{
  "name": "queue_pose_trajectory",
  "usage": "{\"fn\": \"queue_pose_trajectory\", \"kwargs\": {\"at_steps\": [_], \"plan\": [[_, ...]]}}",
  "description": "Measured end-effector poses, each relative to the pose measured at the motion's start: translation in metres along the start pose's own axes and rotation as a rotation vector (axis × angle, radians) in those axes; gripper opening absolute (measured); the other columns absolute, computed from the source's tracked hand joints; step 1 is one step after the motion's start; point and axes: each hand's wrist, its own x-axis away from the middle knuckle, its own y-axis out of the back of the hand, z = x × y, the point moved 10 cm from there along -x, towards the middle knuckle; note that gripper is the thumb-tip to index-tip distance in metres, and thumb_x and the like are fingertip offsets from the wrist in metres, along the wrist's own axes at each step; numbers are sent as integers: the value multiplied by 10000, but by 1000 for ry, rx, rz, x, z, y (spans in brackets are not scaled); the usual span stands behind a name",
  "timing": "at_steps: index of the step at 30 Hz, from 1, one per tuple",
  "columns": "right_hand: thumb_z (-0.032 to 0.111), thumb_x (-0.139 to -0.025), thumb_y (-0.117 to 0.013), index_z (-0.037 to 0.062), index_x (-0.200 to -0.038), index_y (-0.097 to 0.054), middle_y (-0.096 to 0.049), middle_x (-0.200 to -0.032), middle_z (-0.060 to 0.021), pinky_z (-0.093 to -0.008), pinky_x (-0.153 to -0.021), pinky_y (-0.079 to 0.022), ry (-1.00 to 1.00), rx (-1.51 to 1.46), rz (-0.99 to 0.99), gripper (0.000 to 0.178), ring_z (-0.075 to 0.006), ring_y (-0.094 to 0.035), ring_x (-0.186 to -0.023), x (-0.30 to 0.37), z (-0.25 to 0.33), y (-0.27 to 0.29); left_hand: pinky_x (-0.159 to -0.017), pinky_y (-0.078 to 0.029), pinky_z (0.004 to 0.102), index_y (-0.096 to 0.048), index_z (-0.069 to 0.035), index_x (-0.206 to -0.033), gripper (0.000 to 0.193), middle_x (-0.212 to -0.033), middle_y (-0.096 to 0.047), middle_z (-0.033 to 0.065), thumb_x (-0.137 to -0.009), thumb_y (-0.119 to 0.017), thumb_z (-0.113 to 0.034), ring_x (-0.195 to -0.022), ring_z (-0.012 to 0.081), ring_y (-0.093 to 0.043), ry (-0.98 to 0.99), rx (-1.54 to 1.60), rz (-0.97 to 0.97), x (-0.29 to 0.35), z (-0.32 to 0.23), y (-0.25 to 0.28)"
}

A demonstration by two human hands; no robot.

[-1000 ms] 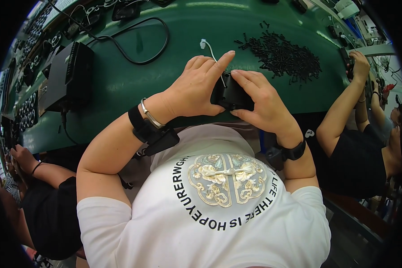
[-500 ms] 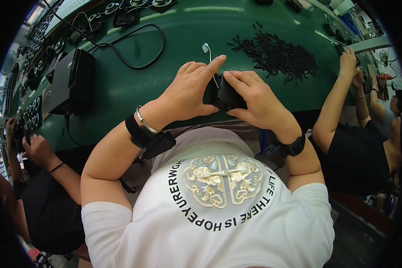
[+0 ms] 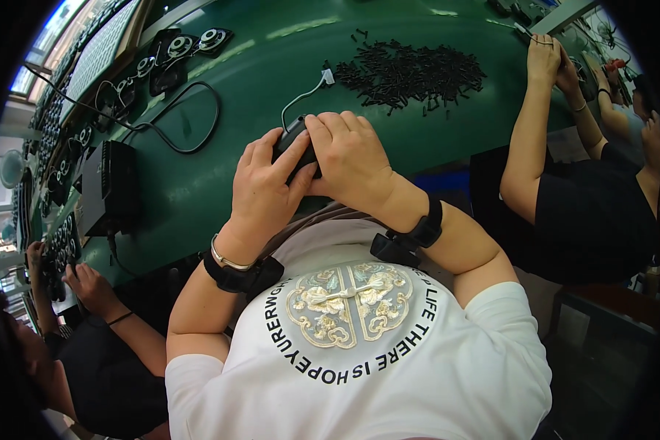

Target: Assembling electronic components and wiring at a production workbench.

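Note:
Both of my hands are closed round a small black plastic housing (image 3: 294, 133) close to the near edge of the green table (image 3: 249, 81). My left hand (image 3: 260, 180) grips its left side, while the fingers of my right hand (image 3: 350, 155) lie over its top and right side. Much of the housing is hidden under them. From its far end a thin whitish cable (image 3: 295, 99) curves away to a small white connector (image 3: 328, 76), which lies at the left edge of a pile of black screws (image 3: 414, 73).
A black box-shaped device (image 3: 110, 189) with a black cord (image 3: 216, 121) stands on the left. Round speakers (image 3: 180, 46) lie at the back left. Other people work on both sides, a co-worker's hand (image 3: 88, 286) at left and another's forearm (image 3: 526, 121) at right.
My hands and the black housing have shifted left in view, and the housing is turned. My left fingers have closed over it. The connector now lies by the screws; the whole view has also shifted.

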Motion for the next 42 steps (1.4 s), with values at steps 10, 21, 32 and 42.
{"fn": "queue_pose_trajectory", "kwargs": {"at_steps": [10, 21, 32, 42], "plan": [[66, -793, -711, 19, -974, -672, -641, -908, -92, -328, -688, -519, 47, -35, 29, 191, -259, -631, -756, 7, -94, 48, -922, -448, 446, -665, -149, -1199, 567, -1179, -586, 203, -652, -813, -171, -1042, 358, -569, 31, -4, -8, 6, 11, 1], [21, -870, -647, -3, -968, -655, -627, -852, -60, -256, -688, -498, -190, -644, 140, 102, -139, -610, -755, -8, -52, 18, -978, -421, 450, -686, -207, -1169, 570, -1222, -584, 169, -618, -819, -145, -1111, 361, -546, 30, 237, 104, 14, 19, 3], [42, -892, -651, -14, -977, -654, -641, -903, -21, -220, -734, -488, -278, -667, 312, 102, -76, -586, -810, -29, -42, -22, -1043, -319, 539, -681, -255, -1177, 556, -1246, -573, 117, -641, -823, -208, -1180, 329, -505, 22, 126, 141, 11, 13, 5], [46, -871, -664, -9, -974, -672, -640, -851, -11, -216, -694, -476, -453, -619, 165, 117, -68, -574, -764, -12, -112, 26, -1018, -371, 480, -682, -231, -1181, 572, -1231, -575, 143, -631, -821, -159, -1144, 341, -524, 26, 188, 112, 12, 12, 2]]}}
